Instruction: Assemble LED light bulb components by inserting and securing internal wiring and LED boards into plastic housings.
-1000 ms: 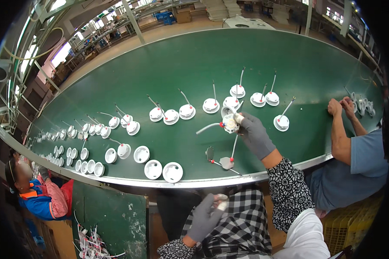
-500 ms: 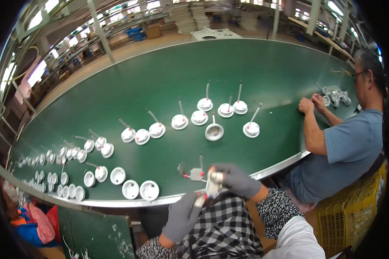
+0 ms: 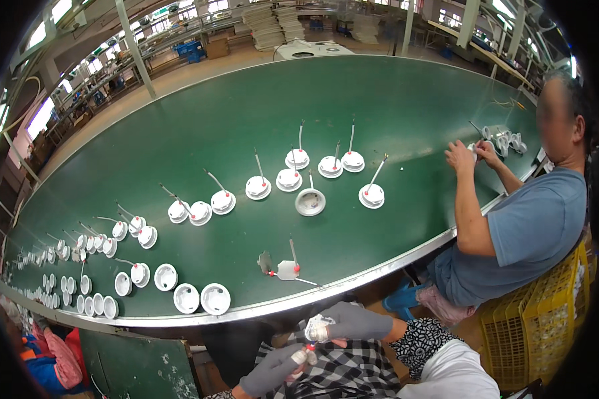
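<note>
Over my lap, past the green table's near edge, I hold a small white lamp housing (image 3: 317, 328) in my gloved right hand (image 3: 359, 323), fingers closed round it. My left hand (image 3: 273, 370), in a grey glove with pale fingertip wraps, pinches at a small red piece (image 3: 311, 346) just below the housing. Whether that red piece is joined to the housing I cannot tell. On the table in front of my hands lies a flat whitish plate (image 3: 287, 270) with red-tipped wires, beside a small grey plate (image 3: 265, 262).
Several white round lamp housings with wires (image 3: 258, 187) stand in rows across the green table (image 3: 246, 113). White cups (image 3: 215, 299) line the near edge. On the right, a co-worker in a blue shirt (image 3: 539, 219) handles similar parts. Yellow crates (image 3: 526, 326) stand at the lower right.
Both my hands have moved down and back from the table edge toward my lap, with the housing still held. The view has shifted slightly. The co-worker's hands have moved a little.
</note>
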The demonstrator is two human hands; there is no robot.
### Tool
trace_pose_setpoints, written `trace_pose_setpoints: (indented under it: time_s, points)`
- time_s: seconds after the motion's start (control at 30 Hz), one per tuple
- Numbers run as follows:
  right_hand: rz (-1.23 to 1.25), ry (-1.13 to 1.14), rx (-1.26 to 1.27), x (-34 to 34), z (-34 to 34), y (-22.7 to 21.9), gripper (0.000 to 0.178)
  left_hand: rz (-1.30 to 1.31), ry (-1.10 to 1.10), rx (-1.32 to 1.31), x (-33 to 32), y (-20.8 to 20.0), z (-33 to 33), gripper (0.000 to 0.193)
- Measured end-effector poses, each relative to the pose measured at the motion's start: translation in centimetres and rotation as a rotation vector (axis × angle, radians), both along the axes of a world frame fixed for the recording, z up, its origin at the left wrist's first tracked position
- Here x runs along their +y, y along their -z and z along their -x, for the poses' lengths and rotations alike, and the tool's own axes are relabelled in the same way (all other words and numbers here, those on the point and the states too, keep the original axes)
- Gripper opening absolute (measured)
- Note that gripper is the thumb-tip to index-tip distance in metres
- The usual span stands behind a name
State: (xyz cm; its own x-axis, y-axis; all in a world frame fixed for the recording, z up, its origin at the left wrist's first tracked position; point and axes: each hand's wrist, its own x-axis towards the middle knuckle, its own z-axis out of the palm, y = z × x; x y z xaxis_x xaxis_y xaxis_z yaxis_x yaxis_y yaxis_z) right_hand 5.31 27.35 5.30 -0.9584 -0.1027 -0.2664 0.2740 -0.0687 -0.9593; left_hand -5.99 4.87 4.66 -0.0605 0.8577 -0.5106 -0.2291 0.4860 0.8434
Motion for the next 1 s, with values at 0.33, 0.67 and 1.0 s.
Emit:
trace_pose_setpoints:
  time_s: [0.33,0.67,1.0]
  points:
    - [0.129,0.345,-0.141,0.2,-0.1,0.7,0.032,-0.240,-0.112,1.158,-2.2,1.7,-1.0,0.020]
    - [0.314,0.380,-0.201,1.7,-0.8,-0.2,0.027,-0.132,-0.112,1.214,-3.3,1.4,-1.8,0.022]
    - [0.327,0.309,-0.156,2.8,-1.4,2.1,0.024,-0.196,0.450,1.068,-3.2,-1.7,0.6,0.025]
